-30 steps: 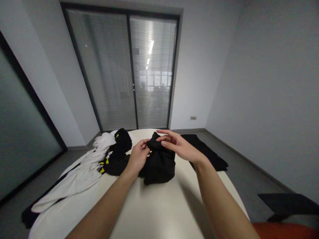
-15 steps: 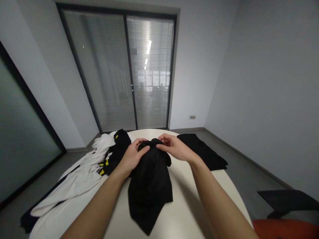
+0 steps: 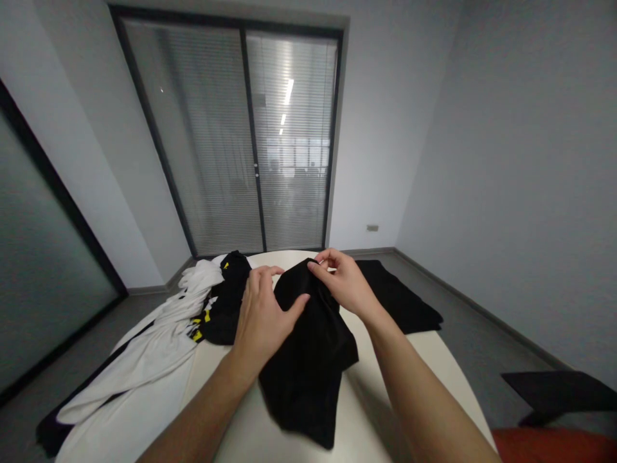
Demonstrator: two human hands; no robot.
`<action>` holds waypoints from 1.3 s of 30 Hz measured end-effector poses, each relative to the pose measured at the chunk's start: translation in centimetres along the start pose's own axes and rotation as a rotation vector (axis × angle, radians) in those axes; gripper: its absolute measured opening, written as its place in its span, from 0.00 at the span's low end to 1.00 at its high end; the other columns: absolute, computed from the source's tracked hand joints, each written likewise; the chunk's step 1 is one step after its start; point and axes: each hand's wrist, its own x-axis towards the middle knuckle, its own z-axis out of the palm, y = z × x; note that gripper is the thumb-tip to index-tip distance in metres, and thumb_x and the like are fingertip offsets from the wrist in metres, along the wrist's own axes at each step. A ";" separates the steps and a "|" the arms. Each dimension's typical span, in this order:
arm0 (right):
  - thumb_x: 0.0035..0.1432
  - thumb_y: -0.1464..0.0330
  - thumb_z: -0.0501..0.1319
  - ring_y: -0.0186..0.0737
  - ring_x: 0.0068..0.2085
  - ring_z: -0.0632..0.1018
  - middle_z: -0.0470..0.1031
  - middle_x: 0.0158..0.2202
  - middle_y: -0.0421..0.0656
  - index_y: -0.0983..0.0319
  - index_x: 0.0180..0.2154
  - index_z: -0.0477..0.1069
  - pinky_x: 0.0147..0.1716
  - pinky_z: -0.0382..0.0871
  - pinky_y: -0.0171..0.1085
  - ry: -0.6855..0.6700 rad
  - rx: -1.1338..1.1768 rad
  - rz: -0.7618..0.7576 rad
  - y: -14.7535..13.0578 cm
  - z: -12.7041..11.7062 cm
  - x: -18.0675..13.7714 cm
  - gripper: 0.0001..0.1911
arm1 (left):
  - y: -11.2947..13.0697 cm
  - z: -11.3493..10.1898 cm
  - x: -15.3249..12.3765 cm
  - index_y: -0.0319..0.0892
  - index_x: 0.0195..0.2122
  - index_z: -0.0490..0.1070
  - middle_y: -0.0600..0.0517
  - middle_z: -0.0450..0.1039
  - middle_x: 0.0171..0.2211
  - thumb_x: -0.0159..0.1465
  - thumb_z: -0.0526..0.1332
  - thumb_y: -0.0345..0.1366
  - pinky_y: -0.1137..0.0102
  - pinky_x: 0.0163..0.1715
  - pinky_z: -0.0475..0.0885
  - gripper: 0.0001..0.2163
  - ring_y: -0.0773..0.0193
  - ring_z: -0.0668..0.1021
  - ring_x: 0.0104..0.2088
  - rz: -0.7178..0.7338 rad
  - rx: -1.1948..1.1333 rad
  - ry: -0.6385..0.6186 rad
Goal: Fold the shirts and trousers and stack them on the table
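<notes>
A black garment (image 3: 308, 360) hangs from my hands over the white table (image 3: 424, 379). My right hand (image 3: 344, 283) pinches its top edge, fingers closed on the cloth. Fingers spread, my left hand (image 3: 263, 318) lies against the left side of the cloth, thumb pressing into it. The cloth's lower part drapes down onto the tabletop towards me.
Black clothes with yellow marks (image 3: 226, 302) are piled at the table's far left, beside white garments (image 3: 144, 360) that trail off the left edge. More black cloth (image 3: 400, 302) lies at the far right. A black chair part (image 3: 559, 392) and something red (image 3: 554, 447) are at lower right.
The bunched black garment was lifted and has opened out, now hanging longer. My left hand let go of the top edge and moved down, spreading flat on the cloth. My right hand keeps its pinch.
</notes>
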 end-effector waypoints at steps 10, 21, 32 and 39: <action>0.62 0.61 0.60 0.38 0.41 0.80 0.80 0.42 0.44 0.58 0.52 0.65 0.39 0.75 0.38 -0.239 0.291 0.124 -1.1 0.0 -0.6 0.18 | -0.5 2.4 -0.7 0.43 0.58 0.66 0.44 0.73 0.55 0.61 0.61 0.35 0.58 0.59 0.65 0.23 0.53 0.74 0.56 -0.167 -0.423 -0.257; 0.43 0.62 0.74 0.50 0.45 0.79 0.78 0.48 0.47 0.58 0.56 0.70 0.43 0.72 0.41 -0.711 -0.500 0.208 4.4 -2.7 -0.9 0.37 | -3.5 0.4 2.7 0.40 0.41 0.75 0.50 0.80 0.34 0.55 0.64 0.33 0.66 0.44 0.75 0.11 0.59 0.81 0.38 -0.730 -1.076 -0.115; 0.61 0.59 0.59 0.41 0.42 0.76 0.78 0.40 0.43 0.61 0.43 0.74 0.45 0.69 0.39 -0.331 -0.176 0.077 4.8 -5.2 0.6 0.14 | -5.2 -2.0 3.5 0.42 0.53 0.71 0.44 0.78 0.49 0.53 0.71 0.46 0.59 0.52 0.72 0.27 0.51 0.80 0.48 -0.608 -0.625 -0.286; 0.59 0.59 0.60 0.43 0.41 0.79 0.80 0.38 0.42 0.59 0.49 0.73 0.46 0.73 0.42 0.059 0.232 0.326 4.4 -4.9 1.4 0.18 | -7.1 -1.2 2.0 0.43 0.58 0.68 0.43 0.71 0.59 0.43 0.75 0.36 0.55 0.63 0.60 0.38 0.45 0.71 0.59 -0.166 -0.201 -0.553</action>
